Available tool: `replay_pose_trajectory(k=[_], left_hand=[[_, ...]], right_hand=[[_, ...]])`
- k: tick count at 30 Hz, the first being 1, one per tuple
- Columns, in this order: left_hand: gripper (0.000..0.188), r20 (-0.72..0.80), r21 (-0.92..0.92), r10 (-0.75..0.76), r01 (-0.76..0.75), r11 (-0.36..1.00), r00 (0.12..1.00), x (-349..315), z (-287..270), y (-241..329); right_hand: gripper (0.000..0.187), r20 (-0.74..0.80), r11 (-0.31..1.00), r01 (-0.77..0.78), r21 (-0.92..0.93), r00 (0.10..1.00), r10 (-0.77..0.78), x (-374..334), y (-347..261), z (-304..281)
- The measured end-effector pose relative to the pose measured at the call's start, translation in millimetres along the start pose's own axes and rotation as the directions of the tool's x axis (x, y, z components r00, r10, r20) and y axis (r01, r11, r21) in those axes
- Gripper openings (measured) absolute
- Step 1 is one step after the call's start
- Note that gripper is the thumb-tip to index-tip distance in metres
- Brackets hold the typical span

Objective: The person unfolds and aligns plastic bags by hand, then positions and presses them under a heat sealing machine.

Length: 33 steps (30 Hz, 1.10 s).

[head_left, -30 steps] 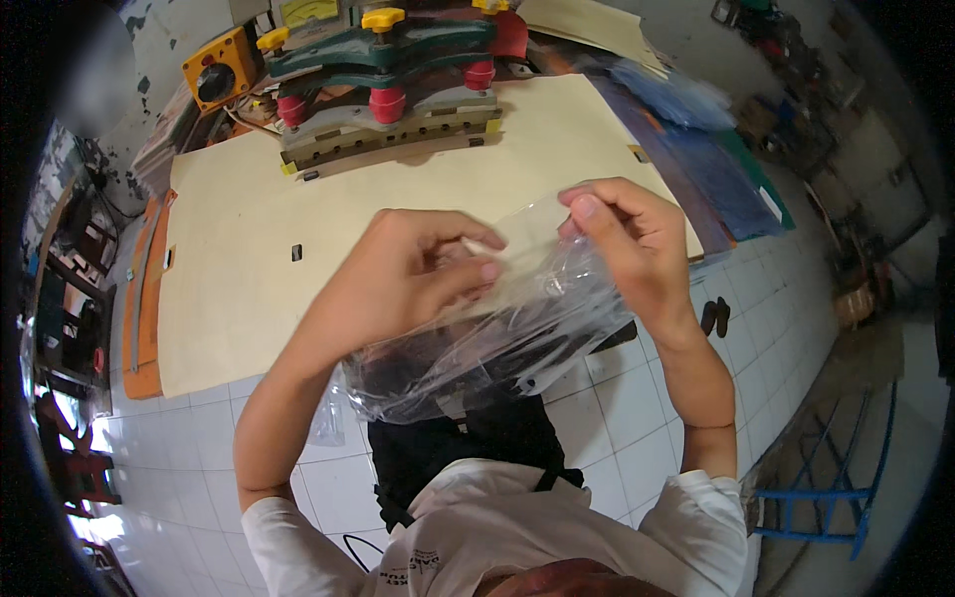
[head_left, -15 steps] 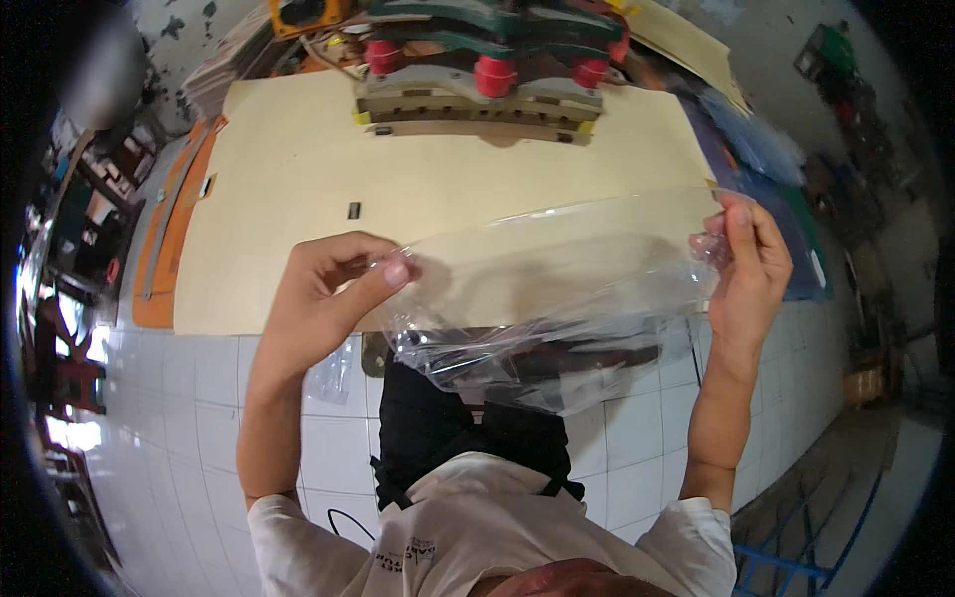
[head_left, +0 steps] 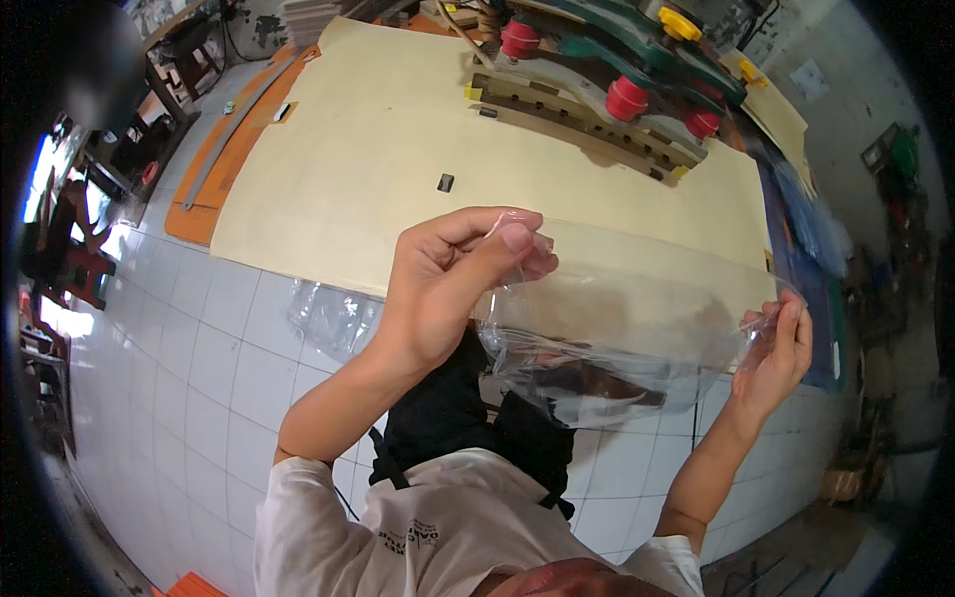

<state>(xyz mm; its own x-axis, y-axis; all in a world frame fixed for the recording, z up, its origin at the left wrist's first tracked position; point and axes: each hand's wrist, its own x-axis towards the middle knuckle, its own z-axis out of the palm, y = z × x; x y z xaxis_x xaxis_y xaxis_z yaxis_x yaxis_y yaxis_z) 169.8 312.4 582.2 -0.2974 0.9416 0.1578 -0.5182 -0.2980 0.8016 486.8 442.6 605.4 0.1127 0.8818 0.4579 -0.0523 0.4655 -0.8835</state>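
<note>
A clear plastic bag or sheet (head_left: pixel 607 338) is stretched between my two hands, in front of the table's near edge. Its upper edge is pulled nearly straight, while the lower part hangs in creased folds above my lap. My left hand (head_left: pixel 443 284) pinches one upper corner between thumb and fingers. At the opposite corner, lower and farther right, my right hand (head_left: pixel 774 350) grips the plastic with curled fingers. Through the film I see the cream board (head_left: pixel 348 169) on the table and, lower down, dark shapes that I cannot make out.
A green machine (head_left: pixel 637 50) with red knobs (head_left: pixel 625 99) and a toothed bar stands at the back. A small dark block (head_left: pixel 445 183) lies on the board. A metal strip (head_left: pixel 234 134) rests at the left. More clear plastic (head_left: pixel 333 316) hangs below the near edge.
The view has turned, so the table and machine now appear tilted and farther right. Both hands still hold the plastic; the right one now appears lower than the left.
</note>
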Motion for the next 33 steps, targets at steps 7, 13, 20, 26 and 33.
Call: replay_pose_trajectory(k=[7, 13, 20, 26, 33], left_hand=[[0.017, -0.041, 0.27, -0.014, 0.024, 0.963, 0.999, 1.8, 4.0, 4.8], [0.013, -0.062, 0.352, -0.056, 0.074, 0.933, 0.997, 0.6, 4.5, 13.0], [0.021, -0.027, 0.362, -0.059, 0.065, 0.93, 0.998, 5.6, 0.8, 26.0], [0.026, 0.028, 0.474, 0.061, -0.067, 0.878, 0.998, 4.0, 1.7, 27.2], [0.008, 0.298, 0.703, 0.382, -0.472, 0.532, 0.875, 2.4, -4.2, 19.6]], right_hand=[[0.026, -0.056, 0.999, 0.024, 0.029, 0.998, -0.023, -3.0, 8.9, -6.5], [0.024, -0.029, 0.997, 0.05, 0.052, 0.998, -0.048, -5.5, 12.3, -6.9], [0.024, 0.0, 0.996, 0.066, 0.066, 0.998, -0.066, -4.9, 13.8, -9.4], [0.027, 0.004, 0.995, 0.069, 0.077, 0.998, -0.069, -4.6, 20.3, -15.7], [0.027, -0.057, 0.998, 0.021, 0.059, 0.998, -0.018, -11.8, 17.8, -13.8]])
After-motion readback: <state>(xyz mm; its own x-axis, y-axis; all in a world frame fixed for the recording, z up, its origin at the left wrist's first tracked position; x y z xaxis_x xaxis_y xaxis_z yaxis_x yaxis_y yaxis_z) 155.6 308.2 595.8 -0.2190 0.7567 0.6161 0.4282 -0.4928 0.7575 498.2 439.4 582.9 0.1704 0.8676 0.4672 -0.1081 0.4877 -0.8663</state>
